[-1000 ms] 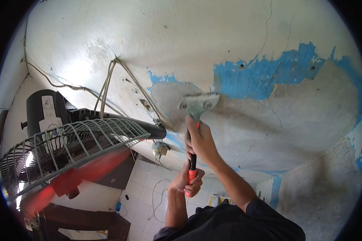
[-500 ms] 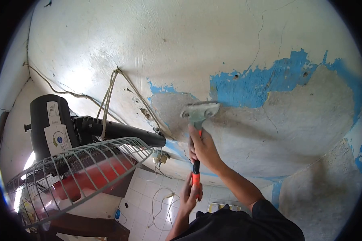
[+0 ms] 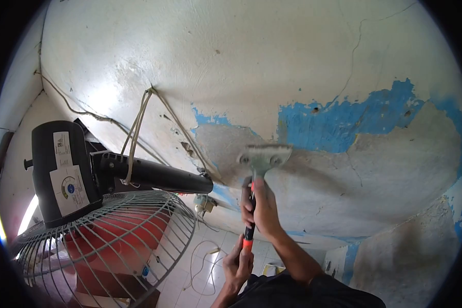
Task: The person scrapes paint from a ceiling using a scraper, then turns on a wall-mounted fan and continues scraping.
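Gripping the scraper (image 3: 264, 155) with both hands, you have its wide metal blade pressed flat against the white-painted plaster surface (image 3: 215, 56), right at the edge where the white paint meets a bare grey patch (image 3: 354, 179). Your right hand (image 3: 263, 208) is closed around the handle high up, just below the blade, and your left hand (image 3: 238, 264) is wrapped around the orange lower end of the handle. A band of blue paint (image 3: 339, 126) lies just above and to the right of the blade. To the left hangs a fan (image 3: 61, 172) with a wire guard and red blades, well apart from the scraper, with thin cables (image 3: 136, 128) running down the surface to its arm.
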Available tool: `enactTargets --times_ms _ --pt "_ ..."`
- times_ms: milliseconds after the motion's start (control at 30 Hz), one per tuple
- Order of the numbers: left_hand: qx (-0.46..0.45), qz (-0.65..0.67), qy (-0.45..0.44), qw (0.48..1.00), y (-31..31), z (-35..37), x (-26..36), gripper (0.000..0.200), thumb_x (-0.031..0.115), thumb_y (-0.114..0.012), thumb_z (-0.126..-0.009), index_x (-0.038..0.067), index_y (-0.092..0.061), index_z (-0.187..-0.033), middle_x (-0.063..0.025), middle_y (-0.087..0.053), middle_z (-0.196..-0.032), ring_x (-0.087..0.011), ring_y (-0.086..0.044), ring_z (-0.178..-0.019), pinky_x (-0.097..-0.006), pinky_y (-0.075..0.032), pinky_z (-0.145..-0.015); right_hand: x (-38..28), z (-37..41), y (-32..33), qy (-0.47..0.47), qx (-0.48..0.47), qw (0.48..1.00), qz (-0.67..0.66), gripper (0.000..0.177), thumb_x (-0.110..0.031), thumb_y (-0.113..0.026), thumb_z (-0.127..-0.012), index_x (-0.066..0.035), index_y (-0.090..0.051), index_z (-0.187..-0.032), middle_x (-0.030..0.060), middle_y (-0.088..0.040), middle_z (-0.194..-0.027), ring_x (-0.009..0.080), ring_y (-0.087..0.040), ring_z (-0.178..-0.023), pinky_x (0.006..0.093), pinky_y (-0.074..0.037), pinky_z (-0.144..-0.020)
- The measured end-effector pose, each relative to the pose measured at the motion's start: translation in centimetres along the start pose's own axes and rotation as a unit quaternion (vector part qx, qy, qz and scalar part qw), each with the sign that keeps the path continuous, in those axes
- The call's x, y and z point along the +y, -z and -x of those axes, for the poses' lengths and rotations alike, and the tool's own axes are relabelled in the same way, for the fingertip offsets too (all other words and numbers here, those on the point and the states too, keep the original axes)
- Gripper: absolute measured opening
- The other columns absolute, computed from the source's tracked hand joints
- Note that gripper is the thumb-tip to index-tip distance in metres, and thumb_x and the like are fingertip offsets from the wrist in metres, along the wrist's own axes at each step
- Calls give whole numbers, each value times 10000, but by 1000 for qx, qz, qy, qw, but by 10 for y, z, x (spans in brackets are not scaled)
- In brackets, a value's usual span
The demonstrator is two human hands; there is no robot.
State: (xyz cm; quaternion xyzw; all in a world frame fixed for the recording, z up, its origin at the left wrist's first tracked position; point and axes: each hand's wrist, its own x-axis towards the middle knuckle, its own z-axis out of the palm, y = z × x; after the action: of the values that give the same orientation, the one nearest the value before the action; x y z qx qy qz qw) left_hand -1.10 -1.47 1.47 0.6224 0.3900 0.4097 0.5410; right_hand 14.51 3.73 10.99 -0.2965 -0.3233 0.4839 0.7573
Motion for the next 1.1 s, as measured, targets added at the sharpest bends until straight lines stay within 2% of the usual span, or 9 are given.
enactTargets --times_ms 167,233,367,400,533,633,867,1000,1100 --pt "4 -30 -1 1000 -1 0 -4 447 170 -477 -994 -23 -439 -1396 -4 -510 -591 -62 -473 -503 -213 -370 -462 1 -2 0 -7 20 1000 21 448 -485 -345 -1021 -60 -438 -914 -23 -346 -550 78 -318 -339 241 -290 -304" --pt "8 17 26 999 -8 6 -10 450 177 -476 -996 -25 -437 -1397 -2 -514 -598 -56 -474 -507 -214 -377 -464 9 1 7 -14 17 1000 21 452 -490 -349 -1018 -62 -436 -904 -25 -344 -541 77 -320 -337 241 -292 -306" --pt "14 -9 12 1000 -10 0 -6 448 168 -485 -993 -25 -440 -1395 -9 -522 -617 -56 -481 -523 -210 -384 -475 -9 -8 -2 -17 37 998 56 462 -504 -355 -1012 -66 -434 -886 -29 -344 -529 77 -327 -337 245 -297 -308" --pt "16 -7 0 1000 -11 -6 -7 449 166 -487 -992 -24 -440 -1395 -9 -523 -620 -56 -481 -525 -209 -385 -478 -4 -9 4 2 8 999 53 465 -506 -354 -1012 -67 -434 -884 -30 -348 -531 78 -325 -337 249 -300 -308" --pt "14 37 17 999 -18 8 -7 438 168 -494 -991 -28 -460 -1381 -1 -526 -619 -52 -480 -524 -207 -381 -478 -2 -3 7 -18 18 998 58 451 -490 -357 -1016 -67 -429 -877 -30 -349 -531 77 -325 -338 253 -304 -308" --pt "11 -23 -30 999 -16 -7 -8 495 224 -445 -1015 -35 -369 -1429 -20 -495 -595 -62 -446 -453 -214 -365 -418 -5 -3 5 -18 11 998 60 446 -487 -357 -1017 -71 -426 -871 -29 -348 -529 75 -322 -337 254 -306 -307" --pt "-6 13 -27 1000 -19 -1 -17 498 231 -439 -1021 -48 -364 -1426 -8 -489 -581 -54 -429 -440 -207 -347 -410 -11 -9 5 -20 8 997 77 433 -476 -364 -1019 -84 -416 -843 -30 -343 -528 74 -318 -332 255 -304 -307" --pt "-5 -36 -48 998 -17 -6 -11 495 220 -431 -1022 -49 -356 -1430 -2 -482 -581 -54 -428 -444 -208 -352 -415 -12 -9 5 -7 2 996 87 439 -475 -360 -1020 -86 -415 -825 -28 -340 -521 75 -324 -335 256 -307 -310" --pt "2 1 -44 999 -27 5 -22 498 221 -433 -1021 -56 -355 -1428 5 -475 -580 -46 -429 -451 -200 -346 -415 -7 -1 9 -26 25 994 100 437 -470 -360 -1021 -83 -414 -824 -26 -337 -523 77 -326 -343 255 -312 -313"
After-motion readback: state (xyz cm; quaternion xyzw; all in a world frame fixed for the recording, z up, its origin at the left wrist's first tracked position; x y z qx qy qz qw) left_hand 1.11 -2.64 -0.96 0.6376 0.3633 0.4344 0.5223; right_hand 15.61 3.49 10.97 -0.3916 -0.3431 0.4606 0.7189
